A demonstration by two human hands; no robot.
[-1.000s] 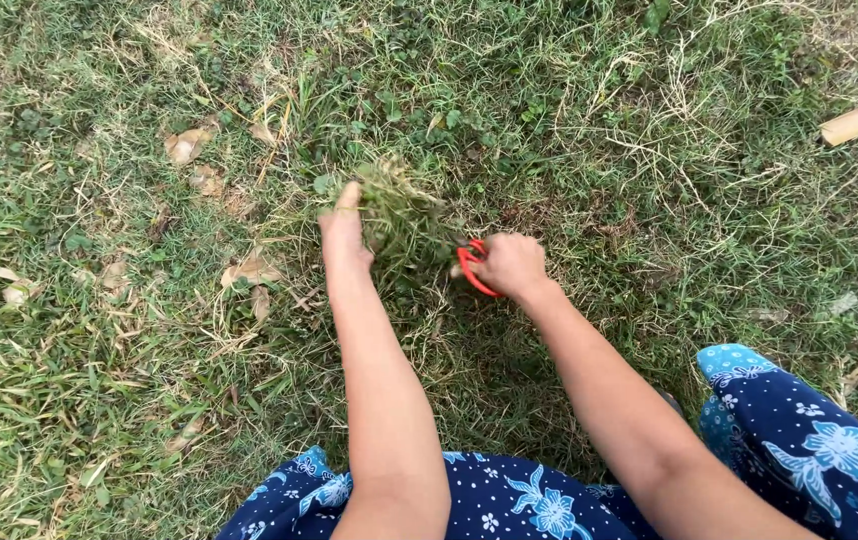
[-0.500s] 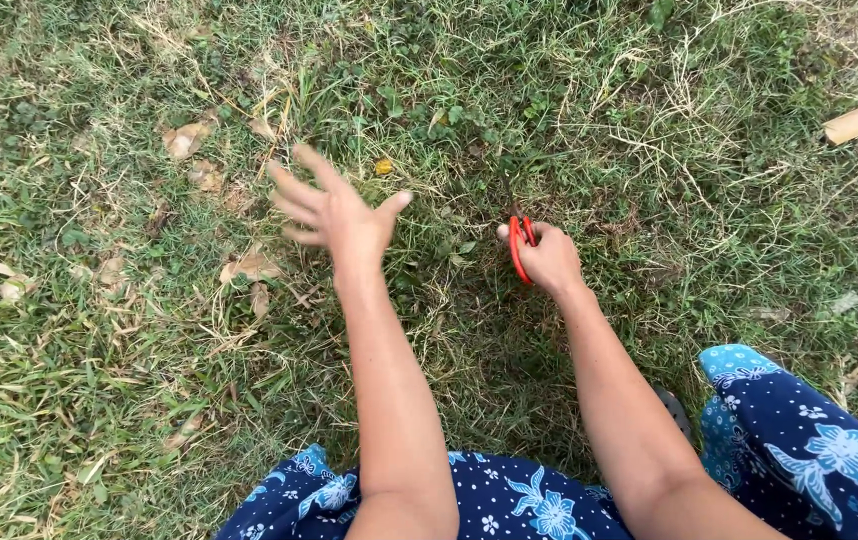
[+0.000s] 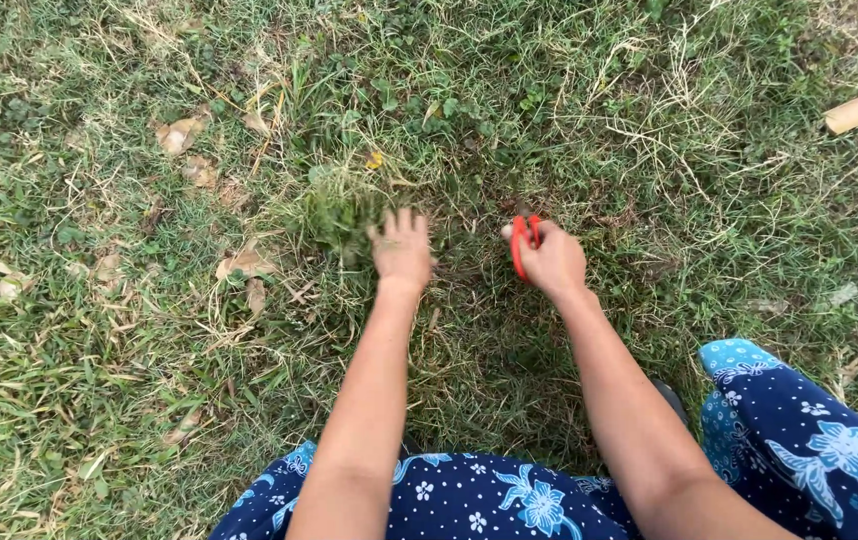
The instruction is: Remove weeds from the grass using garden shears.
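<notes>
Both arms reach forward, the left hand [image 3: 401, 250] palm-down with fingers spread, the right hand [image 3: 552, 260] curled closed.

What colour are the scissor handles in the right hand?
Red, seen in the head view: the scissor handles show in the right hand.

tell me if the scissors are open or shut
Cannot tell: only the red handles of the scissors show in the right hand; the blades are hidden in the grass.

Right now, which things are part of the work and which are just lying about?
In use:
left hand on blurred green grass tuft
right hand gripping red-handled scissors

Lying about:
dry brown leaves
tan flat scrap
small yellow leaf
</notes>
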